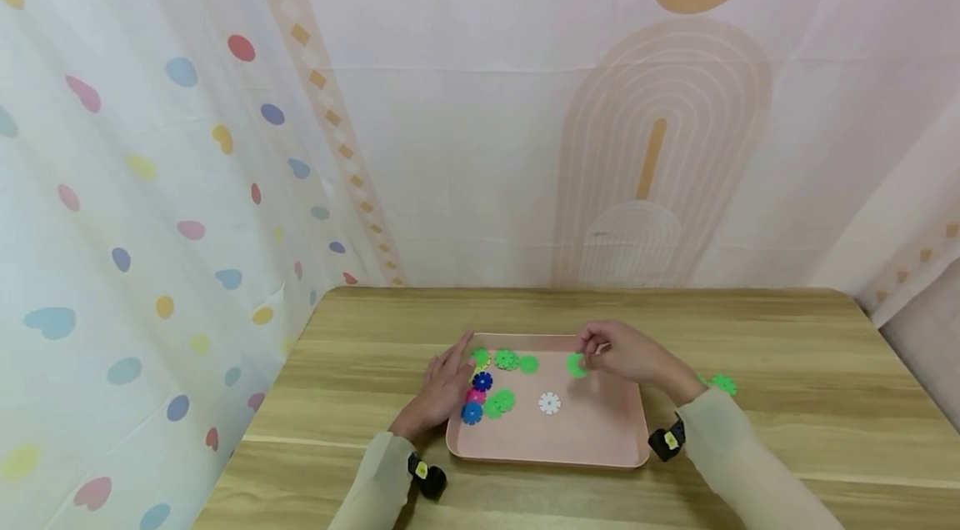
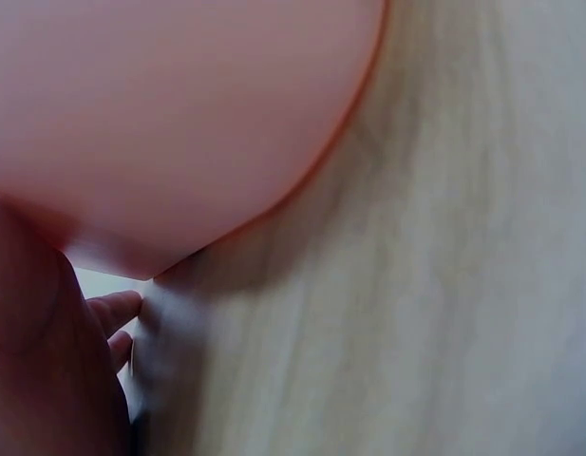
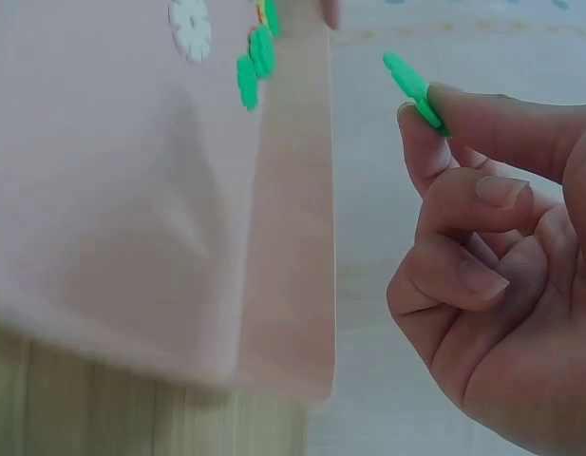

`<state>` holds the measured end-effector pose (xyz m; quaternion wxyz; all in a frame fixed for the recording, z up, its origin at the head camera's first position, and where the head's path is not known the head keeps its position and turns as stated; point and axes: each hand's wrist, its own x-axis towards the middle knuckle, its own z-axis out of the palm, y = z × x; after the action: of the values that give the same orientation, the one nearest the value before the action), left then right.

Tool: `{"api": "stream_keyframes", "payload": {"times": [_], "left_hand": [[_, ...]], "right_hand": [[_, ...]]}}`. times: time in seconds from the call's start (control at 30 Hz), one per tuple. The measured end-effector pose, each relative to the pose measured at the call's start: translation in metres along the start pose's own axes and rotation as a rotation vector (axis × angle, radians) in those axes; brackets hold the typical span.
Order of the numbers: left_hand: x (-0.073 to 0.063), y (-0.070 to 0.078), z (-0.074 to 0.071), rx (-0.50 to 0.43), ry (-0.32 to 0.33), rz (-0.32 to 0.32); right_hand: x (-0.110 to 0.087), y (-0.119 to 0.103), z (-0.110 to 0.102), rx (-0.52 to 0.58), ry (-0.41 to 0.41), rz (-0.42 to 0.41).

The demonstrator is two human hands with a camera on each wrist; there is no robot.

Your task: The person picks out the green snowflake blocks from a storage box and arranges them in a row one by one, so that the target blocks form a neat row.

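Behind everything hangs the pale patterned curtain [image 1: 465, 138], and in front of it stretches the wood-grain table [image 1: 375, 322]. On that table sits the pink tray [image 1: 585, 438], its low walls running all round. Two cream sleeves [image 1: 750, 451] reach in from the near side, and here are the hands! The left hand [image 1: 446, 384] lies along the tray's left side, fingers extended and apart, nothing gripped; how hard it presses, I cannot tell. Over on the far right part of the tray, the right hand [image 1: 626, 355] has a narrow pinch, thumb and index finger on a green disc [image 3: 406, 81], raised above the tray floor, the other fingers curled in. Strapped at each wrist, a small black camera [image 1: 431, 482]. Down to the small pieces: green discs [image 1: 506, 359] gather in the tray's left half, near a dark blue disc [image 1: 482, 381], a pink disc [image 1: 477, 397] and a lighter blue disc [image 1: 472, 413]. The white disc [image 1: 550, 403] lies alone near the middle, and outside, right of the tray, more green pieces [image 1: 723, 384] rest on the table.
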<state>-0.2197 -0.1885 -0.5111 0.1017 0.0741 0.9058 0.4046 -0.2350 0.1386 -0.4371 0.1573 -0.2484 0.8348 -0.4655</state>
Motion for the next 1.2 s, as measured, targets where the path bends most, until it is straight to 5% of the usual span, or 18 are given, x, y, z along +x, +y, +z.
{"api": "stream_keyframes", "payload": {"times": [0.33,1.2], "left_hand": [[-0.002,0.0,0.0,-0.005,-0.001,0.017],[-0.005,0.001,0.001,0.004,0.001,0.013]], "right_hand": [[-0.036,0.019,-0.032,-0.009,0.059,-0.003],[-0.136,0.082,-0.091,0.016,0.246,0.218]]}}
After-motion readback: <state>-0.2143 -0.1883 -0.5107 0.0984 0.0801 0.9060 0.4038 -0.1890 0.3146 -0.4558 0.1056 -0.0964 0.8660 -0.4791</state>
